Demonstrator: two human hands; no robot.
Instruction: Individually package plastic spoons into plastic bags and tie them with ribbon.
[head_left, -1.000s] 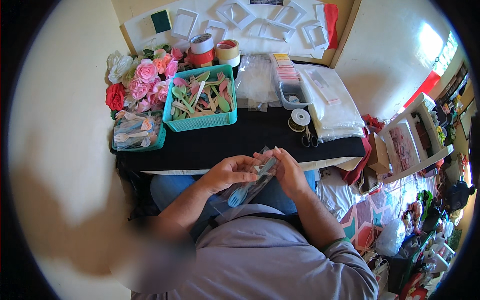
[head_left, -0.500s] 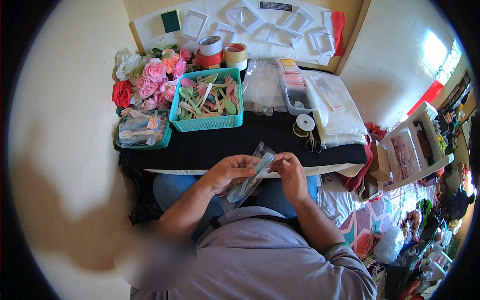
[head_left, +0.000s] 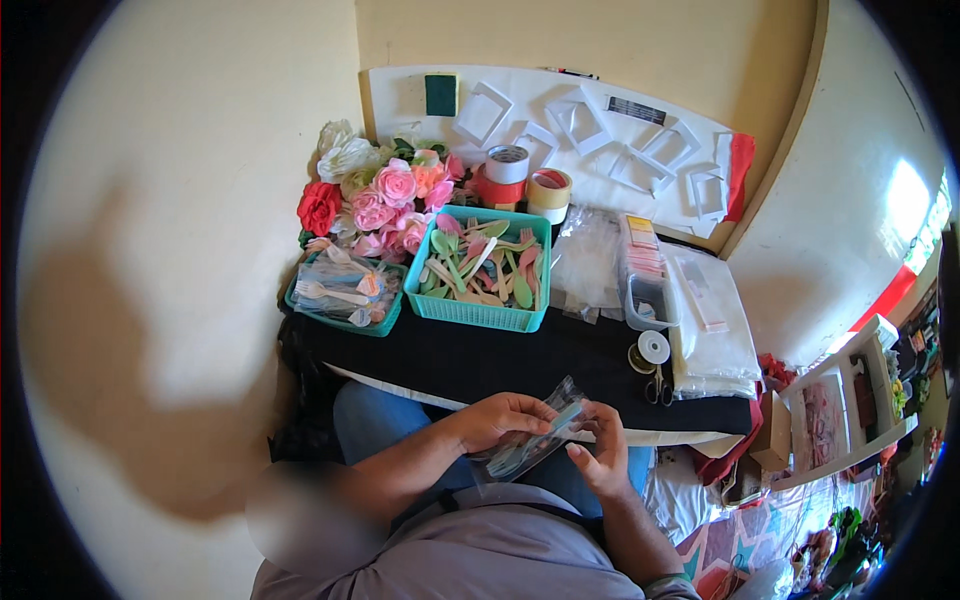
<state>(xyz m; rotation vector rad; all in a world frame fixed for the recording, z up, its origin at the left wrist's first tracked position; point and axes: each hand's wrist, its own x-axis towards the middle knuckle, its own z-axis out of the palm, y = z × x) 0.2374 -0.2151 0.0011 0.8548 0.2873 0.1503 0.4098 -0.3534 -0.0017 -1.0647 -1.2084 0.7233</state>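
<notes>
Over my lap, a clear plastic bag [head_left: 528, 452] with light blue cutlery inside lies tilted between my hands. My left hand [head_left: 500, 422] grips its upper side, with the thumb and fingers closed on the plastic. The curled fingers of my right hand [head_left: 606, 450] hold the bag's far right end, and the thumb stands a little below. Beyond them on the black-covered table [head_left: 480, 362] is a teal basket [head_left: 478, 312] of loose pastel spoons and forks. A smaller teal basket [head_left: 393, 318] beside it holds bagged cutlery.
Artificial flowers [head_left: 375, 208] and tape rolls [head_left: 505, 170] stand at the back. Clear bags [head_left: 588, 262], a small plastic tub [head_left: 650, 312], a ribbon spool [head_left: 653, 347], scissors [head_left: 658, 388] and large plastic sheets [head_left: 715, 345] lie on the right. White frames [head_left: 578, 120] rest against the wall.
The view has shifted, so the table appears lower and further right. The bag is tilted flatter. My right thumb has moved away from the fingertips.
</notes>
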